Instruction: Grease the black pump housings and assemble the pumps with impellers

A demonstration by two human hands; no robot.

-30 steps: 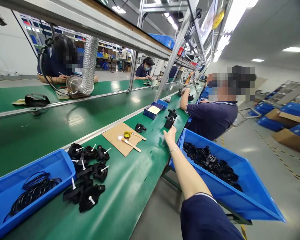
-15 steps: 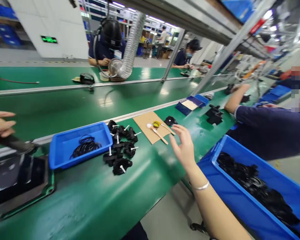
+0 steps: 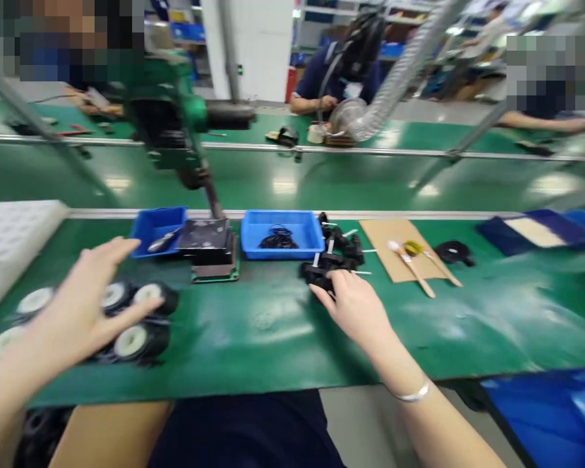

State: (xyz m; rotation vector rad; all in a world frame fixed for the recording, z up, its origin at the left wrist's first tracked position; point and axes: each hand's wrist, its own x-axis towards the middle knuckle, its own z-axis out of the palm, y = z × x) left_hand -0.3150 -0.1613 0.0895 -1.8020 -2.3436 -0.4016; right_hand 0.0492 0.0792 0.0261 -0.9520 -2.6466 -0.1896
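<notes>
In the head view, holding the left hand [image 3: 85,299] spread wide and empty above the black parts with pale discs [image 3: 139,341], toward the near left corner of the table [image 3: 253,351]. Curling the right hand [image 3: 358,305] over the black parts with white pins [image 3: 338,259], touching them but leaving unclear whether gripping one. Seeing these pinned parts lying toward the table's far edge, between the blue tray [image 3: 283,254] of black rings [image 3: 279,239] and the cardboard sheet [image 3: 380,240] bearing brushes [image 3: 419,278].

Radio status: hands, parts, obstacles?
Left hand open near black, white-topped cylinders; right hand at white-stemmed black parts; upright green press beyond, apparently not obstructing.
</notes>
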